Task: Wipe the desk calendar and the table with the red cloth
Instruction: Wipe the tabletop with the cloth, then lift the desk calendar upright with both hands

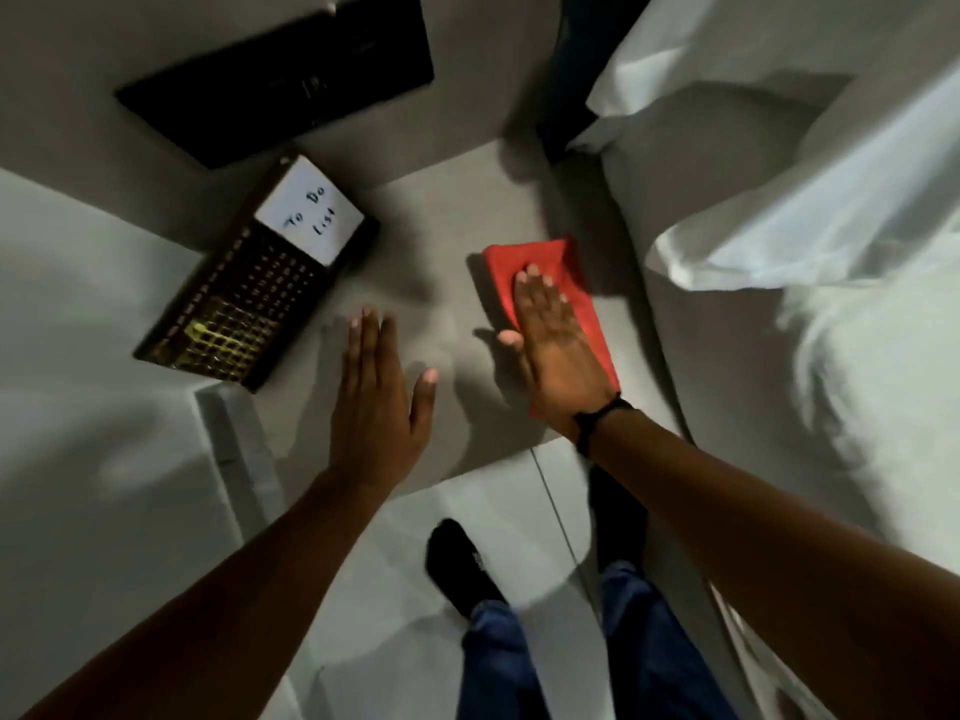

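The red cloth (546, 271) lies folded flat on the grey table (447, 220), toward its right side. My right hand (553, 345) presses flat on the cloth, fingers together and pointing away from me. My left hand (376, 392) is flat and open just over the table's middle, fingers apart, holding nothing. The desk calendar (249, 293) is dark with gold squares and a white "To Do List" card; it lies at the table's left side, apart from both hands.
A black flat device (280, 80) rests at the table's far side. White bedding (805, 241) rises along the right edge of the table. Below the near edge are the pale floor (498, 517), my dark shoes and blue trousers.
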